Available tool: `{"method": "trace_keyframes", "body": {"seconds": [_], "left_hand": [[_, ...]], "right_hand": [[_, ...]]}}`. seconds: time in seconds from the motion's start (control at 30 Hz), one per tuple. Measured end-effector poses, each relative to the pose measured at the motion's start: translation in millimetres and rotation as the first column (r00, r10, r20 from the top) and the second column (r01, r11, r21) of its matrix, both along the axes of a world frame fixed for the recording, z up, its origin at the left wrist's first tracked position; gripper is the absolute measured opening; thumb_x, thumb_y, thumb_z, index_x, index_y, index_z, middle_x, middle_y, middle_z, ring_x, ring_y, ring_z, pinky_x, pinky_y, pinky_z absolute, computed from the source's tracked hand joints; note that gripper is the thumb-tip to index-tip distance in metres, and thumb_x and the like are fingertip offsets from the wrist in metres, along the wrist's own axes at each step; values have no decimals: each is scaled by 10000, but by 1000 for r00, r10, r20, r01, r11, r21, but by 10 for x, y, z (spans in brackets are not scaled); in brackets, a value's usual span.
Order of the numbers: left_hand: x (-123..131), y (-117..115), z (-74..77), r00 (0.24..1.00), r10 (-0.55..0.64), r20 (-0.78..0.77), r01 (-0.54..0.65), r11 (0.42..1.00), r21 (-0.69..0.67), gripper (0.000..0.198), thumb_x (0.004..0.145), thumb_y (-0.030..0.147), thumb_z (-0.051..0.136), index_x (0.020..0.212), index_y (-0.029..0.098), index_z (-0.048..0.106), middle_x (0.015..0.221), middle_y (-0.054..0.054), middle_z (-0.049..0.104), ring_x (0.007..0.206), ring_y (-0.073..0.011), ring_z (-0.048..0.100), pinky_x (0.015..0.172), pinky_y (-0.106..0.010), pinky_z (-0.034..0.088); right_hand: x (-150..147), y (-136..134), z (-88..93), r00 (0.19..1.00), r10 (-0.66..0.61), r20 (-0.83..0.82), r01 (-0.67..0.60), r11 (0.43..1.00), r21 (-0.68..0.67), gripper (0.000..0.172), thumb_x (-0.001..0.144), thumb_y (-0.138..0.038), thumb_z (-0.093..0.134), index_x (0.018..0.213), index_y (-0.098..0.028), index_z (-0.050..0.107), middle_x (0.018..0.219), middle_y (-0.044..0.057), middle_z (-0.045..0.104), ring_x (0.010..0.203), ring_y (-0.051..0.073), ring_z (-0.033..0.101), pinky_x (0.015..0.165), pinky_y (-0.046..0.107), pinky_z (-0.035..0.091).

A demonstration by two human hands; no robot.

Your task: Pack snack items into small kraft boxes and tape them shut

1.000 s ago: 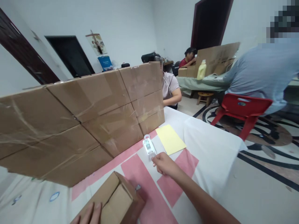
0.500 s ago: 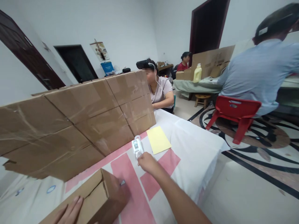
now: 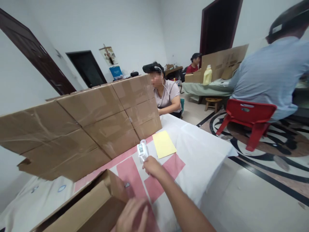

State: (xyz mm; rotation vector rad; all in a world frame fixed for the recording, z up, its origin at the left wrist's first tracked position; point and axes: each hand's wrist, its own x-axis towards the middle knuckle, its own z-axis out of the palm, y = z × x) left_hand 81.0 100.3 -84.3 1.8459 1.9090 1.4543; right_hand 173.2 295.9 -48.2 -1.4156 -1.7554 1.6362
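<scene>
My right hand is closed on the near end of a small white package with a printed label and a rounded loop at its far end. The package is over the tablecloth, beside a yellow sheet. At the bottom, my left hand is blurred, with its fingers partly apart and nothing visible in it. It is just right of a long cardboard box. A dark gap runs along the box's top, and its inside is too dark to make out.
A wall of taped cardboard boxes runs along the table's far side. A person sits behind it. A small object lies on the pink-and-white cloth. On the right, another person sits on a red chair.
My left hand has left the top of the cardboard box and moved right. The box top, closed before, now has an open gap. My right hand stays on the white package.
</scene>
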Motion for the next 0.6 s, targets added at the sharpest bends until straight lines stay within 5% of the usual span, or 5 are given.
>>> {"method": "trace_keyframes", "body": {"seconds": [0.07, 0.1, 0.27, 0.4, 0.6], "left_hand": [[142, 391, 91, 831, 173, 529, -71, 976, -208, 386, 633, 505, 840, 909, 249, 753, 881, -64, 737, 817, -231, 680, 748, -319, 542], [167, 582, 133, 770, 219, 600, -88, 967, -240, 501, 646, 590, 799, 996, 237, 735, 889, -65, 722, 790, -219, 660, 692, -312, 529], [121, 1176, 222, 610, 298, 734, -49, 939, -341, 672, 658, 727, 702, 1041, 175, 701, 766, -26, 646, 591, -121, 531, 527, -239, 391], [126, 1243, 260, 533, 318, 784, 67, 908, -414, 605, 582, 720, 773, 824, 173, 682, 564, 49, 487, 475, -89, 409, 456, -216, 251], [116, 1237, 249, 442, 322, 837, 85, 914, -397, 639, 551, 702, 806, 902, 184, 673, 564, 94, 389, 478, -57, 337, 465, -190, 203]], "right_hand": [[17, -18, 41, 1000, 6, -2, -6, 1000, -1, 127, 826, -84, 527, 817, -126, 646, 466, -29, 490, 361, 110, 440, 415, 214, 339], [26, -27, 65, 1000, 8, 0, -8, 1000, 3, 129, 827, -79, 524, 807, -127, 642, 461, -30, 484, 359, 110, 441, 411, 211, 330], [50, -38, 152, 1000, 21, 0, -21, 1000, 21, 175, 874, -119, 496, 761, -139, 627, 427, -41, 437, 330, 112, 414, 402, 216, 331], [42, -17, 157, 999, 38, 8, -38, 999, 18, 255, 901, -144, 460, 691, -145, 604, 422, -26, 437, 335, 118, 423, 406, 222, 348], [39, -24, 168, 1000, 6, 0, -6, 999, 53, 214, 889, -141, 486, 725, -143, 623, 424, -36, 416, 365, 121, 434, 437, 223, 350]]}}
